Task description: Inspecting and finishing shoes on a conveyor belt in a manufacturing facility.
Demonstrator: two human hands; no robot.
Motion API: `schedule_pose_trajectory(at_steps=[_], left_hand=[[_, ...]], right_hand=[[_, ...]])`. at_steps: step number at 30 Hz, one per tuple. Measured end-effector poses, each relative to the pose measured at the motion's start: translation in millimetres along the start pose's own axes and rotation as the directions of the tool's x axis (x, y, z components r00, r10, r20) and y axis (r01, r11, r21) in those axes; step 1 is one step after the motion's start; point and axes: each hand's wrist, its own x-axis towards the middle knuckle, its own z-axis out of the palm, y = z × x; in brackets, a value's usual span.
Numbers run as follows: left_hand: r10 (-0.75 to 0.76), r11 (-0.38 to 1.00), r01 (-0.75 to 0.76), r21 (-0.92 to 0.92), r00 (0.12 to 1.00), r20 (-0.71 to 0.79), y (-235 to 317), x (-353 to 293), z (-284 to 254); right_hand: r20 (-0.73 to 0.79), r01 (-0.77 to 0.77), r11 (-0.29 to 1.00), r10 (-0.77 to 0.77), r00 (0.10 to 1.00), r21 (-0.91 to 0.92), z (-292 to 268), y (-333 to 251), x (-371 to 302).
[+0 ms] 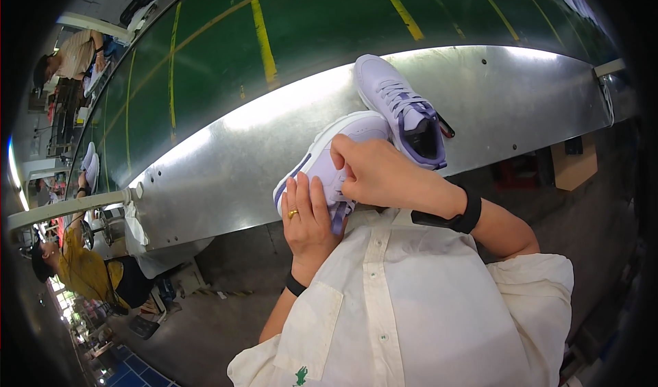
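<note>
A lavender sneaker (321, 164) with a white sole lies tilted on the metal ledge in front of me. My left hand (308, 219) grips its near end, with the fingers laid along the side. Over the sneaker's lace area is my right hand (384, 175), its fingers curled closed. Whatever that hand pinches is hidden beneath it. Touching the first shoe on the right, a second lavender sneaker (387, 89) stands upright, laced, its dark opening toward me. A slim black and red object (445, 128) lies partly behind its heel.
The metal ledge (233, 175) borders a green conveyor belt (219, 51) with yellow lines. At left, a person in mustard (86, 267) reaches toward pale shoes (90, 168); another person (77, 55) is across the belt. A cardboard box (574, 162) sits below the ledge at right.
</note>
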Motion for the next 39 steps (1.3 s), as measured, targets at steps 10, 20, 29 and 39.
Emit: schedule_pose_trajectory(at_steps=[10, 20, 29, 39], left_hand=[[0.101, 0.978, -0.079, -0.191, 0.989, 0.111, -52.6, 66.6, -38.7], [-0.208, 0.978, 0.207, 0.022, 0.966, 0.155, -31.1, 64.7, -24.5], [-0.109, 0.984, 0.086, -0.157, 0.984, -0.143, -28.6, 92.2, -11.3], [-0.401, 0.563, 0.279, -0.778, 0.915, 0.038, -50.3, 52.9, 13.5]], right_hand=[[-0.534, 0.117, 0.992, -0.121, 0.837, -0.042, 7.8, 30.5, 14.6], [-0.604, -0.016, 0.959, -0.166, 0.779, -0.283, 50.8, 70.6, 52.2], [-0.601, -0.062, 0.960, -0.121, 0.790, -0.275, 49.9, 69.5, 50.6], [-0.653, -0.005, 0.976, -0.142, 0.744, -0.219, 52.8, 71.3, 52.8]])
